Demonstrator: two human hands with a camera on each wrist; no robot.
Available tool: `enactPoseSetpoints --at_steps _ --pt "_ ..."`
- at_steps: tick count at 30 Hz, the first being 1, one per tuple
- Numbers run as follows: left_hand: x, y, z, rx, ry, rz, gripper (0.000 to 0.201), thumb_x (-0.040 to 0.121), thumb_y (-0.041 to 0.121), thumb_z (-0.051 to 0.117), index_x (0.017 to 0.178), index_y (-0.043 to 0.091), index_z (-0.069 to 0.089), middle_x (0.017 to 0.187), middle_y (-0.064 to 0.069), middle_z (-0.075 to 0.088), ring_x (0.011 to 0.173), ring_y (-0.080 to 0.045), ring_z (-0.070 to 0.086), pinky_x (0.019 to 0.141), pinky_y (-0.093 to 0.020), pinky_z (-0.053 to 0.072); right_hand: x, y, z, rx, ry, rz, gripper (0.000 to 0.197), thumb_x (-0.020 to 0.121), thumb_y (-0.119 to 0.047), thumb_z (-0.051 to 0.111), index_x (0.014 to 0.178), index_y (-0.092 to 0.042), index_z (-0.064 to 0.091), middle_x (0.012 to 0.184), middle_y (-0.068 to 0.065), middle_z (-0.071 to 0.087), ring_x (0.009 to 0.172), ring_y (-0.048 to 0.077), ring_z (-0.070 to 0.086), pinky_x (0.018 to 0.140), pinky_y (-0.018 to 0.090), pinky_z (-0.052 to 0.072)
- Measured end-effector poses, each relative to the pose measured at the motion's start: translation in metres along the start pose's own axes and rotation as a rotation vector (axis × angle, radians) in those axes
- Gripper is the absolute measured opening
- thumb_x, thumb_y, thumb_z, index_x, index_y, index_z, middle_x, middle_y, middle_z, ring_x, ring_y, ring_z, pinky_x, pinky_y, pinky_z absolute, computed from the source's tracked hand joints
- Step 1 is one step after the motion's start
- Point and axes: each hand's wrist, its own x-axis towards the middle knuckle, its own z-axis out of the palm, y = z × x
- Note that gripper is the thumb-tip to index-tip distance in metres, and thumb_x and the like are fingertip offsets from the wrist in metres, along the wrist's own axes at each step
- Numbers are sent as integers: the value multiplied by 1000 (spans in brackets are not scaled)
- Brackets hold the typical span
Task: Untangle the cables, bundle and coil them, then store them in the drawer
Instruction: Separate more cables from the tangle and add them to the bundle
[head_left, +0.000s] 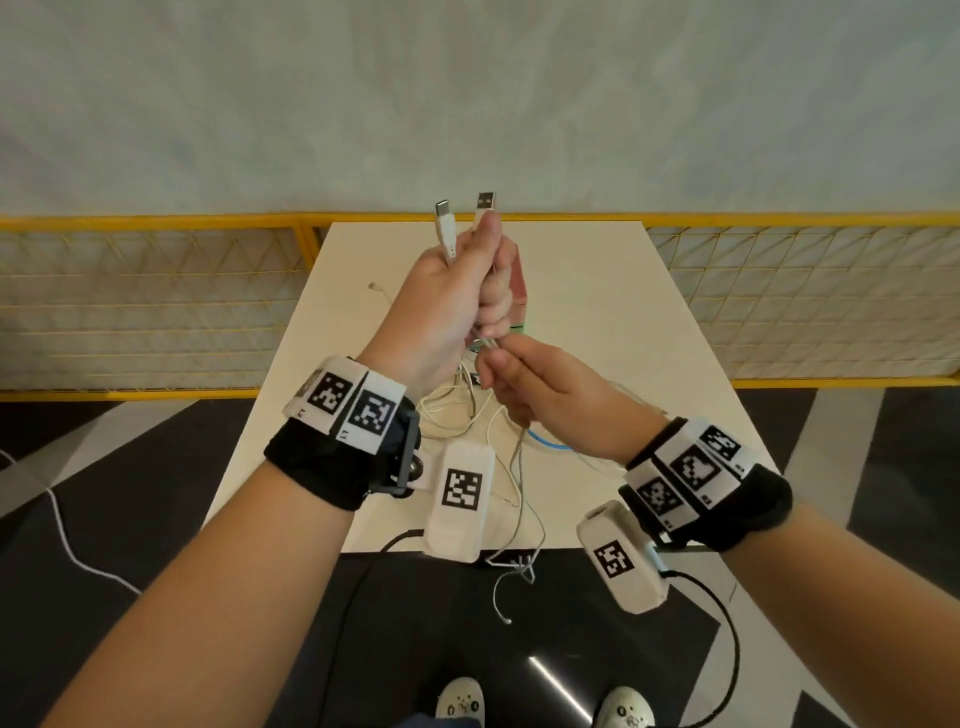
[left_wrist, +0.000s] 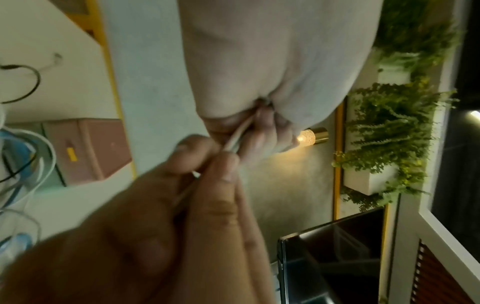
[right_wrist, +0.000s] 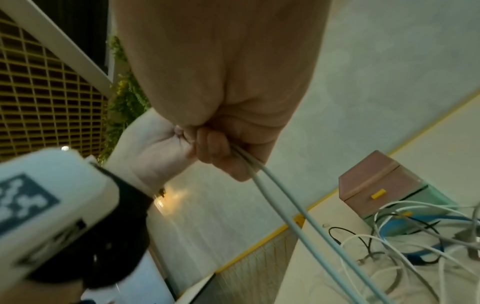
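Observation:
My left hand (head_left: 480, 275) is raised over the table and grips a doubled white cable (head_left: 445, 234). Its USB-C plug (head_left: 443, 207) and USB-A plug (head_left: 485, 200) stick up above the fist. Just below, my right hand (head_left: 491, 358) pinches the same two strands (right_wrist: 275, 197) between thumb and fingers. In the left wrist view the strands (left_wrist: 237, 135) run from my left hand's curled fingers (left_wrist: 262, 131) into my right hand (left_wrist: 205, 164). A tangle of white, black and blue cables (head_left: 457, 410) lies on the table under both hands. The pink and green drawer box (right_wrist: 376, 181) stands shut behind them.
The white table (head_left: 613, 322) is narrow, with a yellow mesh fence (head_left: 156, 301) behind and to both sides. A loose white cable end (head_left: 375, 287) lies at the far left. Some strands (head_left: 522, 566) hang over the table's near edge.

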Motion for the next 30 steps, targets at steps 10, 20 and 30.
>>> enactPoseSetpoints --at_steps 10,20,30 --pt "8 7 -58 41 273 -28 53 96 34 57 50 26 33 43 9 23 37 -9 18 40 -20 16 -7 115 7 -738 -501 392 26 93 -22 54 119 -20 47 111 1 55 104 20 57 94 37 45" --pt "4 -52 -79 274 324 -261 50 101 45 43 60 17 43 45 9 27 36 -7 20 38 -16 17 38 165 37 -757 -229 559 23 89 -16 57 110 -9 60 116 8 59 112 25 54 89 25 39" --pt "-4 -105 -97 396 319 -378 49 103 42 39 71 13 64 51 4 43 33 -5 28 39 -18 21 47 178 56 -890 -239 559 29 90 -18 50 116 -7 58 118 14 57 108 31 57 90 34 47"
